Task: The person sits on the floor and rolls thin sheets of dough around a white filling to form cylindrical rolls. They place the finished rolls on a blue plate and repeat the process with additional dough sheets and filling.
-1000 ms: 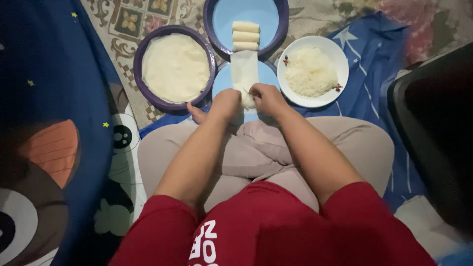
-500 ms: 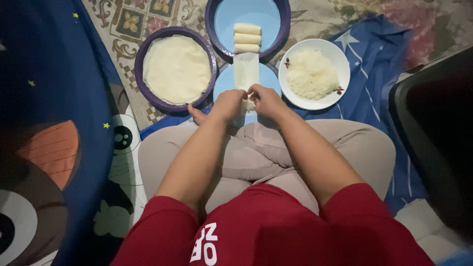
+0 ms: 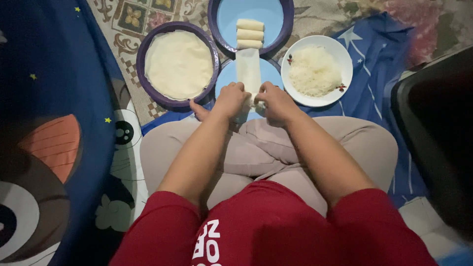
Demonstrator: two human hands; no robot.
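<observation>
The pale wrapper strip (image 3: 248, 74) on the blue plate (image 3: 224, 78) is pinched by the left hand (image 3: 230, 100) and right hand (image 3: 276, 102), each grip clenched on it; both hands have shifted slightly up the strip since earlier.

Dim overall; brightest beyond the hands (image 3: 253, 101); deep shadow left and right of them; blurred, darkened at the edges.

The near end of the pale wrapper strip (image 3: 248, 74) was hidden beneath the left hand (image 3: 230, 100) and right hand (image 3: 276, 102), so the grip of the fingers could not be determined. The far blue plate (image 3: 224, 19) was cut off by the top edge. The dark object (image 3: 438, 133) at right was blurred and cut off by the right edge.
</observation>
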